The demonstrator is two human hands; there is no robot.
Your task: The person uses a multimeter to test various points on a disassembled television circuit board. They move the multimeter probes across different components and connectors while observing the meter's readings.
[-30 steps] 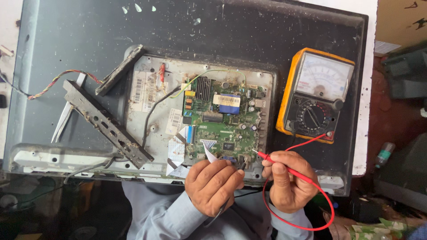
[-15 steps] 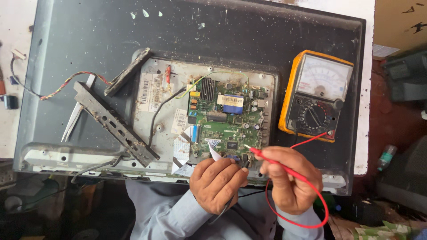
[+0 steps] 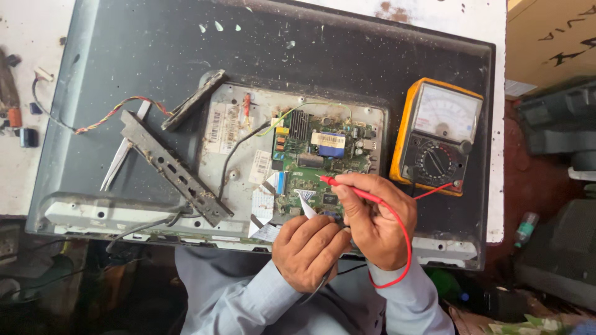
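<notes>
A flat-panel set lies face down, its dark back (image 3: 186, 56) up. A green circuit board (image 3: 323, 158) sits in the grey metal tray (image 3: 242, 161) at its middle. My right hand (image 3: 372, 217) grips a red meter probe (image 3: 347, 188) whose tip rests on the board's lower part. The probe's red lead (image 3: 403, 248) loops back to a yellow analog multimeter (image 3: 437, 136) lying on the panel to the right. My left hand (image 3: 307, 248) is closed at the board's near edge, on a black lead whose probe is hidden by the fingers.
A loose dark metal bracket (image 3: 174, 167) lies diagonally across the tray's left side, a second strip (image 3: 192, 99) above it. Twisted coloured wires (image 3: 112, 115) run off to the left. Small parts (image 3: 18, 124) lie on the white bench at far left. Dark equipment (image 3: 559, 118) stands at right.
My right hand has shifted left and up over the board, carrying the red probe tip further onto it. The left hand stays at the board's near edge.
</notes>
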